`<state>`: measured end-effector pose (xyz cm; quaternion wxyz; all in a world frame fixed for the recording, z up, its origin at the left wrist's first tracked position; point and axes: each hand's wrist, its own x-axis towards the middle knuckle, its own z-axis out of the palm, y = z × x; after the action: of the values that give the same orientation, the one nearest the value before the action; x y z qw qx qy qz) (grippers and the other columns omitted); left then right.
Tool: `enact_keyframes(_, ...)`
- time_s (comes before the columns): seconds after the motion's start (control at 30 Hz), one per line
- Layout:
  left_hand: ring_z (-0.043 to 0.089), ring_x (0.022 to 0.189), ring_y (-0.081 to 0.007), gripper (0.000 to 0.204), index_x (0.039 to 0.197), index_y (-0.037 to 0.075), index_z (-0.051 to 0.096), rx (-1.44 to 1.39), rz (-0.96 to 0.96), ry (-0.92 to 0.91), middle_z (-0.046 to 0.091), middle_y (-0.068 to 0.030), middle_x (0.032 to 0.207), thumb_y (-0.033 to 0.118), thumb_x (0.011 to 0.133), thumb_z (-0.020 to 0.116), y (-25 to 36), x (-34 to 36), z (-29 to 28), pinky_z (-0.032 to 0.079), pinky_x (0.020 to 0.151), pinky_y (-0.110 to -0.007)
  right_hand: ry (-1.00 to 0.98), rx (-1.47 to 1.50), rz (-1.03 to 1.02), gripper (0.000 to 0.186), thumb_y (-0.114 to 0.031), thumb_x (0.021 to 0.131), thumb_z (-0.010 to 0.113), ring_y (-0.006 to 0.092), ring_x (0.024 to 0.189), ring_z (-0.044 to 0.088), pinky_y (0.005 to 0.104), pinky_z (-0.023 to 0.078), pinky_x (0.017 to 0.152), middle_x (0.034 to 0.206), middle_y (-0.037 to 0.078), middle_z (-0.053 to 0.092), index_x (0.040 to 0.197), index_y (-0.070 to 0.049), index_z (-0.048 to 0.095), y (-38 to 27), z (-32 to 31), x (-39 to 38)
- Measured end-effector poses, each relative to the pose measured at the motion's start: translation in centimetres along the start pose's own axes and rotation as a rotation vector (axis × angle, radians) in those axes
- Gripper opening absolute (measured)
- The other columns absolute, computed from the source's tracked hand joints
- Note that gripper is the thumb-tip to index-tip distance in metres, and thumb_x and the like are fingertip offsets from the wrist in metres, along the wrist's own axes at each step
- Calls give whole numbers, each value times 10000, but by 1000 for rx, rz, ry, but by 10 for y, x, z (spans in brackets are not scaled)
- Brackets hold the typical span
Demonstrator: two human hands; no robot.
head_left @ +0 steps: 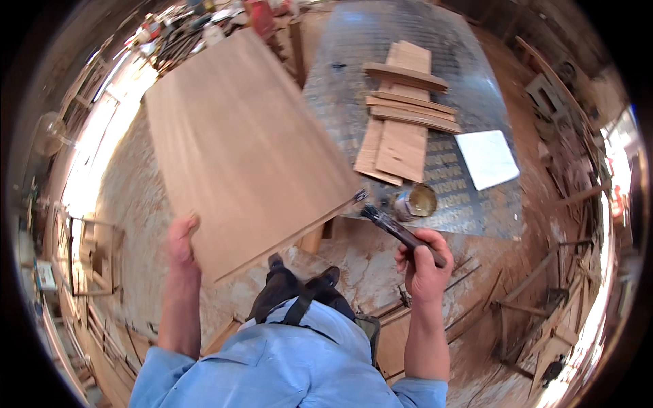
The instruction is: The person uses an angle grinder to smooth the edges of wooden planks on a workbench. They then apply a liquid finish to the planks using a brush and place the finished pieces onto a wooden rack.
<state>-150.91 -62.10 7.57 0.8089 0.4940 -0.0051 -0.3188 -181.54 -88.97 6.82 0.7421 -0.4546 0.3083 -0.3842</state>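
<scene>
Sawdusty workshop floor: our left hand (pixel 182 239) grips the panel (pixel 238 136) at frame centre, right hand (pixel 423 262) clenches a brush (pixel 401 234) beside the tin (pixel 416 201); edge-coating, likely reload.

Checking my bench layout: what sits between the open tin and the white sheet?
In the head view nothing sits between the open tin and the white sheet: only a bare stretch of the plastic-covered table. The stacked wood strips lie farther back.
</scene>
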Motion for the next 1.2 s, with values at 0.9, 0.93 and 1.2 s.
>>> enact_keyframes(0.9,672,899,-192,274,1119,-43,594,-97,246,105,677,-105,1002,55,871,658,-30,27,78,573,805,-352,-254,-53,279,206,-59,930,581,190,647,658,276,531,504,803,159,677,1097,61,589,34,89,-40)
enact_keyframes(0.93,672,901,-190,275,1121,-43,594,-95,256,98,677,-105,1007,56,872,658,-31,27,79,572,805,-350,-300,-49,244,210,-51,923,602,170,659,655,260,527,522,816,150,682,1100,62,601,33,91,-42)
enact_keyframes(1.2,675,868,-184,236,1084,-41,627,-74,325,150,688,-100,986,54,870,654,-36,23,82,566,795,-332,-325,-239,229,224,-33,863,701,62,641,596,195,458,559,795,41,670,1074,34,666,32,107,-50)
